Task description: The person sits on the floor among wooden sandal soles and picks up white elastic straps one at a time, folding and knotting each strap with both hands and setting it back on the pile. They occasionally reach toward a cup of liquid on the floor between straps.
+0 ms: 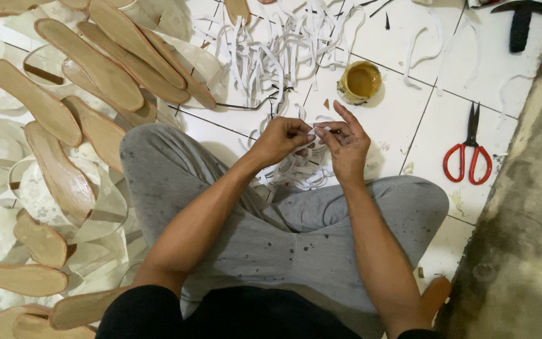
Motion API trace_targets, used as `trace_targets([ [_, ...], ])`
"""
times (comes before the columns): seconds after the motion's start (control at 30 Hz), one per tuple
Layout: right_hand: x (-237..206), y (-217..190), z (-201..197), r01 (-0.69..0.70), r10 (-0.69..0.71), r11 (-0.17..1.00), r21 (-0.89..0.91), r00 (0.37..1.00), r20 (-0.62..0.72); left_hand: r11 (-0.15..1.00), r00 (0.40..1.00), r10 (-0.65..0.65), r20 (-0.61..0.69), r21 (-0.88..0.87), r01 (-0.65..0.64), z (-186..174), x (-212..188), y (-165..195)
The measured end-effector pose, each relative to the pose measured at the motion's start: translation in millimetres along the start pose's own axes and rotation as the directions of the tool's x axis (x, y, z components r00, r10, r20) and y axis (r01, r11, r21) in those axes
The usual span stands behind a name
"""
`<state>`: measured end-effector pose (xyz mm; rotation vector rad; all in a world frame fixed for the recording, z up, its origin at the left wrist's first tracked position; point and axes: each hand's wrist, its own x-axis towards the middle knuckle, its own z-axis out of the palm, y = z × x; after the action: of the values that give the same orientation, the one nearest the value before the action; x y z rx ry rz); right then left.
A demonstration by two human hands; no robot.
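Note:
My left hand [281, 139] and my right hand [344, 144] meet above my crossed legs in grey trousers. Both pinch a thin white strip [317, 130] between their fingertips. More white strips [296, 172] lie in a loose heap on the floor just under the hands. The index finger of my right hand sticks up and out, away from the strip.
A large pile of white strips [277, 50] lies further off on the white tiled floor. A small tin of yellow-brown glue [359, 81] stands beside it. Red-handled scissors [470, 150] lie at right, a dark hammer [522, 22] at top right. Many tan shoe insoles [105, 69] cover the left.

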<state>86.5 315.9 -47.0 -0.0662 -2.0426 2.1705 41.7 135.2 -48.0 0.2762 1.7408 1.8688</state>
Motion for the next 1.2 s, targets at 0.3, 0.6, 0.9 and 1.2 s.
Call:
trace_targets([
  [0.3,1,-2,0,-0.03,0.029,0.998,0.049,0.999,0.015,0.996,0.999,0.033,0.03,0.082,-0.035,-3,0,-8],
  [0.6,2,5,-1,-0.025,0.026,0.997,-0.071,1.0,0.006,1.0,1.0,-0.008,0.011,-0.029,0.008,-6,2,-11],
  [0.9,32,21,-56,0.156,-0.309,0.73,-0.666,0.944,-0.118,0.966,0.987,-0.102,-0.125,-0.251,0.068,-10,0,1],
  [1.2,76,46,-74,0.021,-0.144,0.463,-0.886,0.988,-0.051,0.938,0.971,-0.165,-0.174,-0.332,0.1,-15,11,-15],
])
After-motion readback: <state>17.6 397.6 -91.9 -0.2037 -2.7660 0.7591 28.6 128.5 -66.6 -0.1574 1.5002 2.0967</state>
